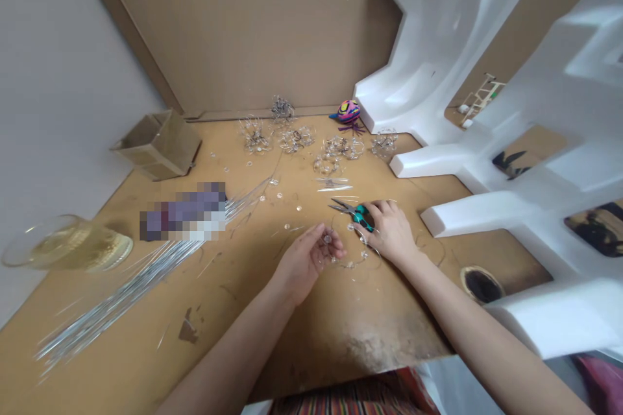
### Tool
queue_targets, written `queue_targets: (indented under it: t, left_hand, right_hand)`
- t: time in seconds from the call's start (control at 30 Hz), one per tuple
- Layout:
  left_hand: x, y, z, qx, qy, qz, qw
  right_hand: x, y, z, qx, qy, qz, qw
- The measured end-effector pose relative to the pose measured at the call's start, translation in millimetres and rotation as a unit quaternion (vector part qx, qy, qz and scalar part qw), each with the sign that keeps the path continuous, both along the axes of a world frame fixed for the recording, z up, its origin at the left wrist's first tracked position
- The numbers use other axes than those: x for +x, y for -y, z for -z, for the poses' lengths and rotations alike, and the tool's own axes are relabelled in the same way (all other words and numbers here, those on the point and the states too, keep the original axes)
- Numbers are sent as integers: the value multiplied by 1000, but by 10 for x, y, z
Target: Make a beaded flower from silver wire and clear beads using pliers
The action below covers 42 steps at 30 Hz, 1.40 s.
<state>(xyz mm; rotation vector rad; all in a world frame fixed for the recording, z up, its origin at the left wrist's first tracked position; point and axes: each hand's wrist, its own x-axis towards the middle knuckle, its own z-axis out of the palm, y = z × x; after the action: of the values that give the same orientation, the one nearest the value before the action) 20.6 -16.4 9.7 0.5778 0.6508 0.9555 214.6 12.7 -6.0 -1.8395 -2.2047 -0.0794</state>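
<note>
My left hand (307,258) is closed at the fingertips on a thin beaded wire (349,265), a loose loop with clear beads that curves across toward the right hand. A clear bead shows by the left fingers. My right hand (390,231) has its fingers round the teal and black handles of long-nosed pliers (359,213). The plier jaws point left and are slightly apart, above the table. Part of the handles is hidden under the palm. Loose clear beads (298,208) lie on the brown tabletop (233,311) just beyond my hands.
Several beaded wire clusters (296,137) stand at the back beside a colourful ornament (347,111). At left are a bundle of straight wires (131,292), a glass of yellowish liquid (80,244) and a cardboard box (163,144). A white moulded structure (457,214) borders the right side.
</note>
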Motion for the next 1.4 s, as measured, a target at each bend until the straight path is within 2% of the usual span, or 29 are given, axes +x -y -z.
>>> queue_targets:
  t: [0.1, 0.17, 0.2, 0.27, 0.3, 0.33, 0.4, 0.5, 0.63, 0.73, 0.9, 1.13, 1.23, 1.4]
  left_hand:
    - [-4, -3, -21, 3, -13, -9, 1000]
    - [-13, -12, -28, 6, -23, -12, 1000]
    - [-17, -18, -27, 8, -31, -13, 999]
    - [-24, -32, -17, 19, -48, -13, 999]
    - [-27, -38, -10, 26, -57, -12, 998]
    - [-28, -43, -3, 32, -66, -11, 997]
    - [-32, -50, 7, 43, -84, -4, 996]
    - [-49, -59, 11, 54, -130, -5, 990]
    - [-86, -81, 13, 82, -229, -58, 968]
    - [-95, -97, 12, 112, -296, -84, 945]
    - [-94, -97, 23, 170, -410, -121, 888]
    - [-133, -98, 95, 223, -466, -111, 849]
    - [-154, -104, 84, 230, -475, -88, 844]
    - [-181, -80, 42, 228, -447, -44, 864]
  right_hand:
    - [12, 1, -25, 36, -116, -28, 992]
    - [-5, 22, -92, 28, -263, -27, 964]
    - [-24, 38, -137, -4, -344, -24, 939]
    - [-80, 76, -226, -134, -474, -42, 869]
    - [-111, 93, -262, -201, -509, -63, 835]
    - [-142, 108, -286, -254, -528, -81, 807]
    - [-189, 125, -298, -312, -548, -96, 770]
    - [-197, 123, -246, -330, -602, -73, 724]
    - [-136, 112, -174, -336, -656, -62, 673]
    - [-109, 114, -163, -329, -671, -50, 662]
    - [-114, 116, -165, -324, -672, -28, 665]
    - [-123, 126, -139, -337, -657, 8, 674]
    - [-130, 138, -156, -338, -656, 20, 674]
    - [-115, 159, -201, -338, -657, 17, 674]
